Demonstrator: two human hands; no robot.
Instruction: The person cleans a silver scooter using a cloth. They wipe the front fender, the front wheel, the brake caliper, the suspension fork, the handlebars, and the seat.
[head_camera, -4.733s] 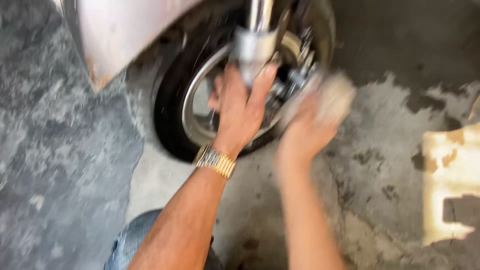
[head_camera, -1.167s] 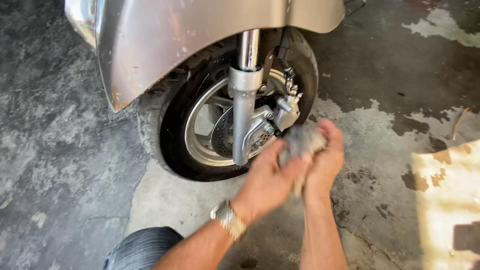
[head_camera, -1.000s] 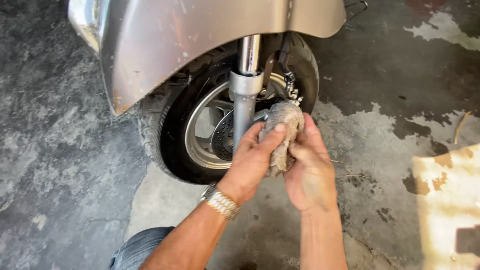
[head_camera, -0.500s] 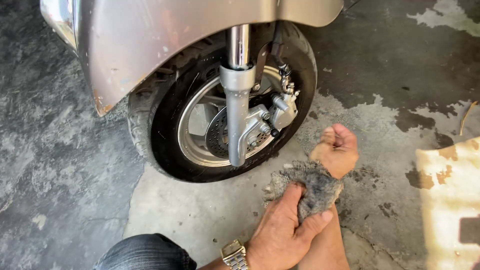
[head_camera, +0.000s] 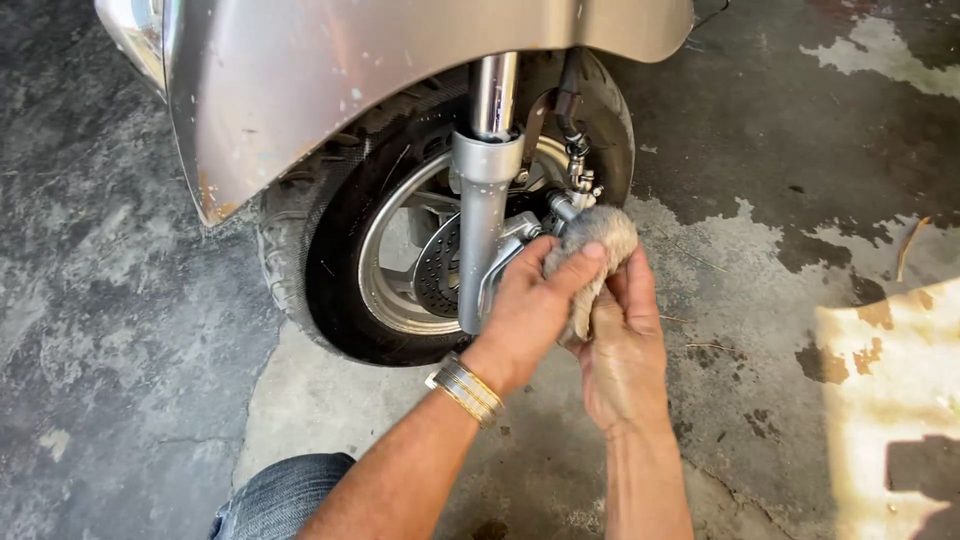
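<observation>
fender (head_camera: 330, 90) | front tyre (head_camera: 300, 260) | fork leg (head_camera: 482, 200) | brake disc (head_camera: 437, 265) | stained concrete floor (head_camera: 120, 330)

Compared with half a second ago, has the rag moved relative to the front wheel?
Yes. The grey rag, held in both hands, has gone up from the concrete floor beside the tyre to the brake parts by the silver fork leg.

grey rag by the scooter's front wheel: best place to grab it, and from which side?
Grip the rag at its lower, hanging part, coming from the open floor side on the right. Its bunched top sits against the brake caliper and fork leg, so the wheel side looks crowded. The left hand already pinches its wheel-side face with fingers over it; the right hand cups it from below.
</observation>
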